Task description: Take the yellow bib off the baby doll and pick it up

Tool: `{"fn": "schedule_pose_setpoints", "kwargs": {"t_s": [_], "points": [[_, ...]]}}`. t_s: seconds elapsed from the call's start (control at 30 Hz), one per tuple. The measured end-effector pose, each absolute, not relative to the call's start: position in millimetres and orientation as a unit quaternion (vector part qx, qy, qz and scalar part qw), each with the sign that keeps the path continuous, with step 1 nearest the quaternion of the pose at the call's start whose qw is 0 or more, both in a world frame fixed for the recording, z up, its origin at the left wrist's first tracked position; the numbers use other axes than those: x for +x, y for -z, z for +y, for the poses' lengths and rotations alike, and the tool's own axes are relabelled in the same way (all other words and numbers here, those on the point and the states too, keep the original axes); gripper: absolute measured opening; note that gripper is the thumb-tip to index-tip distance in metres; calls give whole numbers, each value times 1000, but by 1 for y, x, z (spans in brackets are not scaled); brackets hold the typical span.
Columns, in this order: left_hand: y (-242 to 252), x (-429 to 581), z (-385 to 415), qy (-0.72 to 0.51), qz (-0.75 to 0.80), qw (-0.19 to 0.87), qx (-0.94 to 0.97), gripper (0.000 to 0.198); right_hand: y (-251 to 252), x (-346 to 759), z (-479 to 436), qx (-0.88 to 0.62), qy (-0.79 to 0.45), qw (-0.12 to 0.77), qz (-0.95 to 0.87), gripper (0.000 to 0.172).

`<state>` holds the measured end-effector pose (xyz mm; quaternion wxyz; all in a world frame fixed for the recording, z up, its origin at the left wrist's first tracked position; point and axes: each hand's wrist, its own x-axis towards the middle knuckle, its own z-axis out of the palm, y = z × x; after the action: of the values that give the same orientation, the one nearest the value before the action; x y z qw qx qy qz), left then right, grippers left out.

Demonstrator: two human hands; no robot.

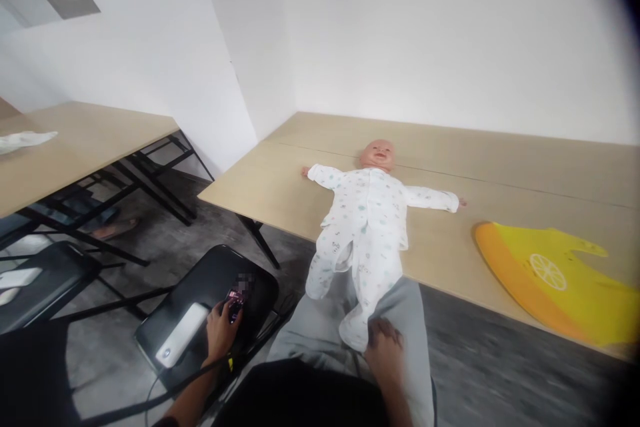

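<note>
Head view: one doll (367,213), one bib (555,283), one phone (235,298), two hands.

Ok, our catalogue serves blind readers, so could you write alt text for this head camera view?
A baby doll in a white printed sleepsuit lies face up on a light wooden table, the right hand at its foot. The left hand touches a small dark phone on a black chair; a yellow-orange silicone bib lies to the right.
</note>
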<state>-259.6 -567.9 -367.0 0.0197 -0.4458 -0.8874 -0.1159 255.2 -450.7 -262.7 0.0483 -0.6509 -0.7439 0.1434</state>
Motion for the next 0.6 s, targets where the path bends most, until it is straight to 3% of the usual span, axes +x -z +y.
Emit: {"fn": "schedule_pose_setpoints", "kwargs": {"t_s": [0.23, 0.6], "points": [[339, -247, -544, 83, -927, -40, -363, 90, 250, 253, -449, -658, -157, 19, -737, 40], [327, -258, -521, 16, -939, -85, -332, 102, 252, 252, -445, -651, -180, 46, -736, 44]]}}
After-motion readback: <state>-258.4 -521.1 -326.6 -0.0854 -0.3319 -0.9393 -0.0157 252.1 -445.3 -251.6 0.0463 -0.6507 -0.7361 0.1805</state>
